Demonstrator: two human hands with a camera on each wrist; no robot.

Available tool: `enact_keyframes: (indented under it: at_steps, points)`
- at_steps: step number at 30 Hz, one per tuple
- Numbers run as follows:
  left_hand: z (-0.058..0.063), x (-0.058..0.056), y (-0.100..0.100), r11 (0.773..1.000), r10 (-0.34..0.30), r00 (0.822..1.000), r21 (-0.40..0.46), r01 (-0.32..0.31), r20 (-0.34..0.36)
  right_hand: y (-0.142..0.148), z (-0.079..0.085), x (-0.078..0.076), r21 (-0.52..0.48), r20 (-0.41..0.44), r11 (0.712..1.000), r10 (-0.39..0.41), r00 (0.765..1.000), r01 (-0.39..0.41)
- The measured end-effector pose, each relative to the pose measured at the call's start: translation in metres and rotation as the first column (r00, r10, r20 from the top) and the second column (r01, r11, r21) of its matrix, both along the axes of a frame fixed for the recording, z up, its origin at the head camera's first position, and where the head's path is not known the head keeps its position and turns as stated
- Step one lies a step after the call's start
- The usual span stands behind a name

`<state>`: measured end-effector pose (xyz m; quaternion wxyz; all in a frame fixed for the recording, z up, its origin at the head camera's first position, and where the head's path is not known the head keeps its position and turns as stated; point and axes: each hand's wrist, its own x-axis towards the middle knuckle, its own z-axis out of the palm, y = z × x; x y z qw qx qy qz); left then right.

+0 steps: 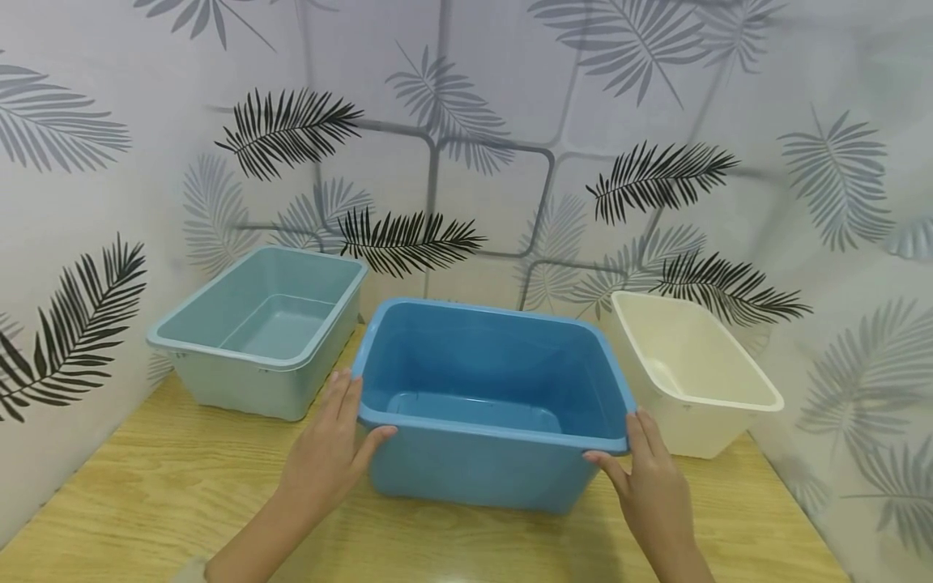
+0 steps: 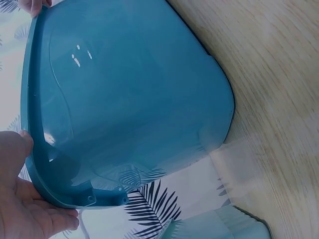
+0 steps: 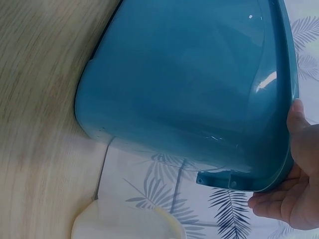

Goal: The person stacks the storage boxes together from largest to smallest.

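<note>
A blue rectangular plastic basin (image 1: 474, 465) stands upright on the wooden table, its inside bare in the head view. My left hand (image 1: 324, 453) grips the near left corner of its rim, thumb along the front edge and fingers round the side. At the near right corner, my right hand (image 1: 652, 478) holds the rim the same way. In the left wrist view the left hand (image 2: 22, 189) has its fingers under the lip of the basin (image 2: 124, 89). The right wrist view shows the right hand (image 3: 299, 174) curled round the opposite corner.
A grey-green basin (image 1: 240, 380) sits to the left and a cream basin (image 1: 700, 421) to the right, close beside the blue one. Behind them rises a wall (image 1: 496, 202) with a leaf pattern. The wood-grain table (image 1: 182, 494) reaches toward me.
</note>
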<state>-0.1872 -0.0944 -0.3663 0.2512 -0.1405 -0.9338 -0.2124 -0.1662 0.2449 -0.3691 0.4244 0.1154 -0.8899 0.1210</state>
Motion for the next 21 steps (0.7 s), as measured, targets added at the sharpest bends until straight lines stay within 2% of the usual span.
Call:
enact_keyframes:
  at_steps: [5,15,21]
  points:
    - [0.001,0.000,0.000,1.000,-0.002,1.000,-0.017,0.001,-0.025,0.001,-0.001,0.001,-0.007,0.017,1.000,-0.003,1.000,0.003]
    - [0.005,-0.004,-0.009,0.999,-0.038,0.999,-0.030,0.038,-0.025,0.001,0.001,0.003,-0.052,0.179,0.998,-0.012,0.984,0.021]
    - [0.005,-0.006,-0.013,0.998,-0.065,0.998,-0.020,0.065,-0.011,0.003,0.004,0.003,-0.042,0.164,0.999,-0.005,0.986,0.012]
